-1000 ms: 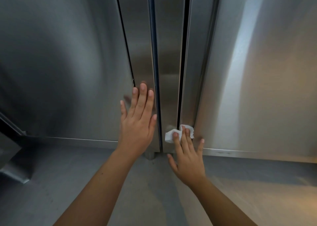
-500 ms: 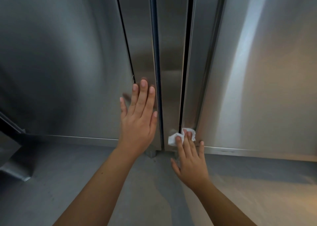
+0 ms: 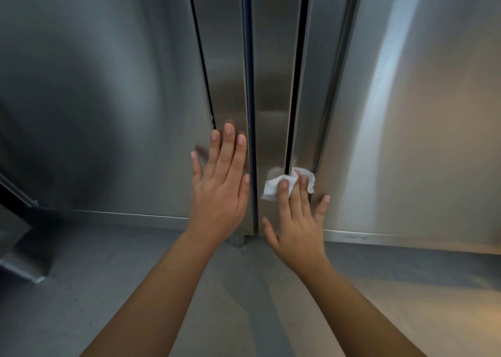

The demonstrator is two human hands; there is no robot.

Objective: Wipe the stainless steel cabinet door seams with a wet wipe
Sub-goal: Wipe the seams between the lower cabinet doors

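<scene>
Wipe (image 3: 288, 185) under R hand (image 3: 296, 226) (on seam (image 3: 294, 85))

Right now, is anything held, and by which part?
The right hand presses the crumpled wet wipe onto the door seam with straight fingertips on its middle, no grip. The left hand lies flat on the cabinet door, holding nothing.

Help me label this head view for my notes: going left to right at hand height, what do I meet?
left door panel → left hand, flat on the steel → centre seam → right hand pressing the wet wipe → right door panel. The two dark gaps overlap the hands, so I leave them out.
</scene>
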